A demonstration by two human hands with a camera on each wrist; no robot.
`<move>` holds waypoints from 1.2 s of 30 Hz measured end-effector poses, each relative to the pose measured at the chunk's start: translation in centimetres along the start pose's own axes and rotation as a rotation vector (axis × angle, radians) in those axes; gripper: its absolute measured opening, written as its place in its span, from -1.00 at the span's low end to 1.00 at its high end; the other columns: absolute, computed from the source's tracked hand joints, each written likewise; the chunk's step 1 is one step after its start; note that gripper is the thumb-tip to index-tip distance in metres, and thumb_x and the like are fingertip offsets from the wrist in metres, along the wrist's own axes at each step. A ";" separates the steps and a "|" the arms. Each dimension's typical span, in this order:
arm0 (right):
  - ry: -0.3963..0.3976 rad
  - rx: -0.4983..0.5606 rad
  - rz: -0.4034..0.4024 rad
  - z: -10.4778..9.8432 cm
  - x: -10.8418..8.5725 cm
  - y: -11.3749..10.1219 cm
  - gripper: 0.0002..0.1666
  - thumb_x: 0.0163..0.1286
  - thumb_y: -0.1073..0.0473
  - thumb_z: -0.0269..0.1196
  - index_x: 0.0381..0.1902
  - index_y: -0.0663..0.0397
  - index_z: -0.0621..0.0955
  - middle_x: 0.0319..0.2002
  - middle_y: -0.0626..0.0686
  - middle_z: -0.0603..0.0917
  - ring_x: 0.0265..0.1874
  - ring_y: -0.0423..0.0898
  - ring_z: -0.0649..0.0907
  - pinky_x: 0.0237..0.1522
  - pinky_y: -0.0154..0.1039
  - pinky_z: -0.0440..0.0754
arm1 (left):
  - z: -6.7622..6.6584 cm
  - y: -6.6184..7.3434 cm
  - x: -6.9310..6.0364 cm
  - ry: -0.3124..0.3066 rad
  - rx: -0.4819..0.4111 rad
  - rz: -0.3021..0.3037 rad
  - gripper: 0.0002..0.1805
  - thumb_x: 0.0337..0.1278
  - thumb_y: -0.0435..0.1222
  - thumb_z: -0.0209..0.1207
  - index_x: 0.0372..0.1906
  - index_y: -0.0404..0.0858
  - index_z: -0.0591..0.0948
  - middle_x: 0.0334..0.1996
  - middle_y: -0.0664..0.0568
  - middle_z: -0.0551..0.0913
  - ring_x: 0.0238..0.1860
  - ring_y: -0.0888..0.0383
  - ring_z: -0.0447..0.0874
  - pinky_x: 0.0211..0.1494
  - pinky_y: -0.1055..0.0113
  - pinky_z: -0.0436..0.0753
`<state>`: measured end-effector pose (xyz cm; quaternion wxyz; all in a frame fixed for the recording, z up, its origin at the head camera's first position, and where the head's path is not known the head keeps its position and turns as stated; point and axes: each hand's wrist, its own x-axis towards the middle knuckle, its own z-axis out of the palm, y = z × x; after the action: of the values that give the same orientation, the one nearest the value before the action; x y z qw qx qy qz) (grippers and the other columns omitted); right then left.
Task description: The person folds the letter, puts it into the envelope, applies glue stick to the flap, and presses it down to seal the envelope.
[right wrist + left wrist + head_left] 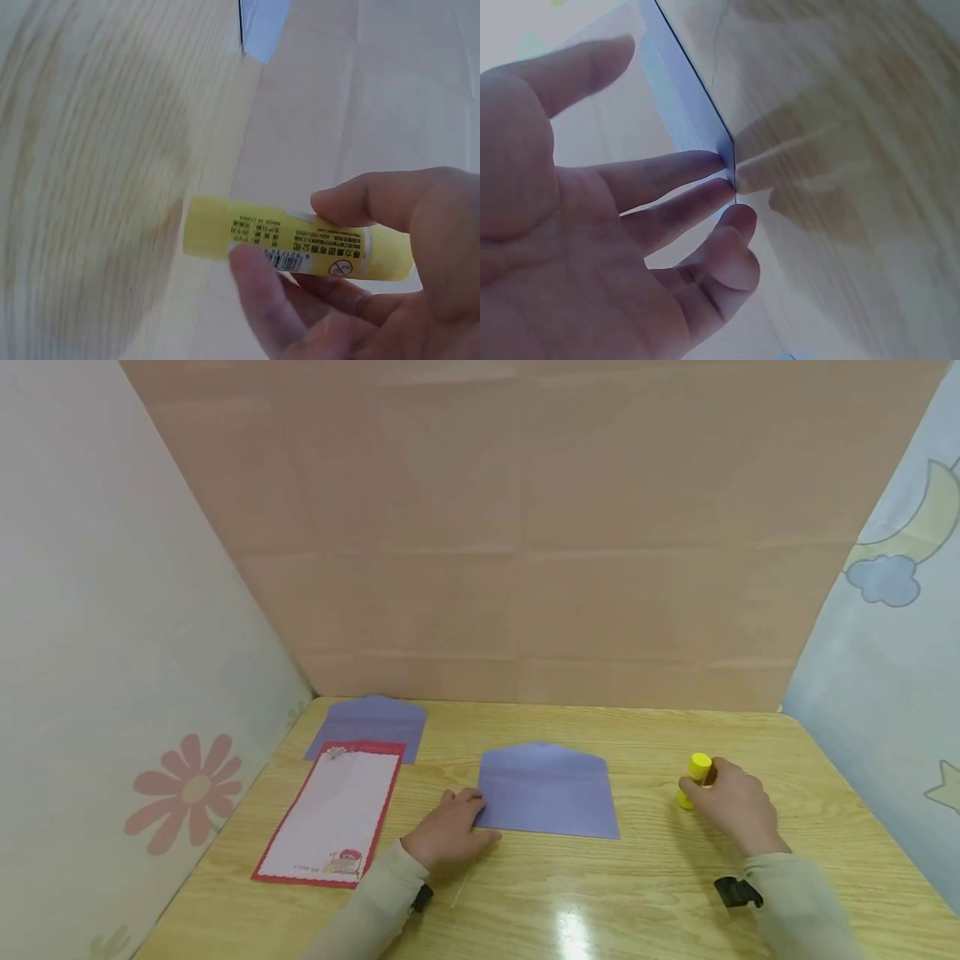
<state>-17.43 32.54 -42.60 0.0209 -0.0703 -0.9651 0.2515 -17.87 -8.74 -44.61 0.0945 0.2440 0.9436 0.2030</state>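
Note:
In the head view, a purple envelope (pixel 549 792) lies on the table with its pointed flap side facing away. My left hand (pixel 448 833) is at its left edge. The left wrist view shows two fingertips of that hand touching the edge of the envelope (pixel 694 101), the thumb held apart. Off to the right, my right hand (pixel 738 806) holds a yellow glue stick (pixel 701 766) upright on or just above the table. Thumb and fingers grip the printed barrel of the glue stick (pixel 206 229) in the right wrist view; both its ends show.
At the back left lies another purple envelope (pixel 375 727). A red-bordered sheet of letter paper (pixel 345 810) partly covers it. The wooden table (pixel 645 893) is enclosed by a brown back wall (pixel 517 543) and pale patterned walls on both sides.

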 end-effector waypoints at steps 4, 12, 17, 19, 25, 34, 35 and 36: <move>0.030 0.025 -0.034 0.5 -0.3 -1.1 -0.44 0.38 -0.12 0.19 -0.09 0.35 0.52 -0.28 0.26 0.68 -0.47 0.03 0.61 -0.57 -0.14 0.47 | 0.2 -0.2 0.1 0.038 -0.048 0.022 -0.40 0.31 -0.08 0.22 0.23 -0.49 0.52 0.23 -0.22 0.49 0.19 -0.17 0.43 0.27 0.00 0.47; 0.013 0.089 -0.153 1.9 -0.7 -4.1 -0.36 0.42 -0.17 0.22 0.05 0.36 0.51 -0.24 0.25 0.70 -0.46 -0.04 0.63 -0.52 -0.17 0.52 | 0.5 0.0 0.8 0.101 -0.170 0.069 -0.52 0.34 -0.13 0.23 0.16 -0.41 0.56 0.06 -0.18 0.55 0.07 -0.09 0.54 0.17 0.03 0.54; -0.002 0.145 -0.191 2.7 -1.3 -6.5 -0.34 0.39 -0.18 0.27 0.10 0.31 0.51 -0.26 0.15 0.67 -0.56 -0.10 0.54 -0.54 -0.20 0.48 | 0.3 0.6 1.3 0.190 -0.300 0.135 -0.79 0.25 -0.35 0.29 -0.08 -0.36 0.61 -0.17 -0.09 0.62 -0.21 0.07 0.59 -0.11 0.28 0.60; 0.001 0.166 -0.207 2.9 -1.5 -7.4 -0.35 0.38 -0.17 0.28 0.10 0.29 0.53 -0.29 0.11 0.65 -0.61 -0.12 0.50 -0.58 -0.22 0.45 | 0.2 0.8 1.4 0.228 -0.345 0.145 -0.88 0.19 -0.43 0.31 -0.19 -0.32 0.62 -0.28 0.00 0.64 -0.32 0.18 0.55 -0.22 0.37 0.56; -0.017 0.224 -0.269 4.0 -1.9 -9.6 -0.46 0.35 -0.11 0.33 0.04 0.21 0.57 -0.36 0.03 0.60 -0.66 -0.14 0.46 -0.63 -0.27 0.44 | -0.2 1.5 1.3 0.277 -0.438 0.144 -0.94 0.15 -0.38 0.38 -0.33 -0.23 0.69 -0.40 0.16 0.69 -0.38 0.32 0.60 -0.29 0.42 0.58; -0.124 0.322 -0.379 6.7 -2.6 -12.4 -0.59 0.28 -0.09 0.41 -0.09 0.06 0.64 -0.46 -0.07 0.55 -0.62 -0.16 0.48 -0.64 -0.29 0.50 | 0.0 2.2 1.8 0.188 -0.570 0.140 -0.67 0.47 -0.13 0.12 -0.12 -0.29 0.74 -0.34 0.01 0.75 -0.40 0.03 0.66 -0.37 0.41 0.57; -0.139 0.323 -0.406 6.9 -2.7 -12.6 -0.60 0.29 -0.10 0.40 -0.08 0.04 0.65 -0.46 -0.08 0.55 -0.63 -0.17 0.47 -0.64 -0.30 0.49 | 0.0 2.3 1.8 0.173 -0.588 0.134 -0.63 0.48 -0.09 0.09 -0.07 -0.29 0.73 -0.31 -0.01 0.75 -0.39 0.01 0.65 -0.36 0.39 0.58; -0.155 0.324 -0.437 7.1 -2.7 -12.9 -0.62 0.31 -0.10 0.39 -0.08 0.02 0.66 -0.45 -0.10 0.56 -0.63 -0.17 0.46 -0.63 -0.30 0.48 | 0.0 2.3 1.8 0.159 -0.607 0.129 -0.60 0.49 -0.05 0.06 -0.02 -0.27 0.71 -0.27 -0.02 0.74 -0.37 -0.01 0.64 -0.35 0.35 0.60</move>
<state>-16.86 17.58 -42.50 0.0117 0.1630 -0.9034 0.3965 -18.43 -5.95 -43.80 0.0759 0.2472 0.8270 0.4991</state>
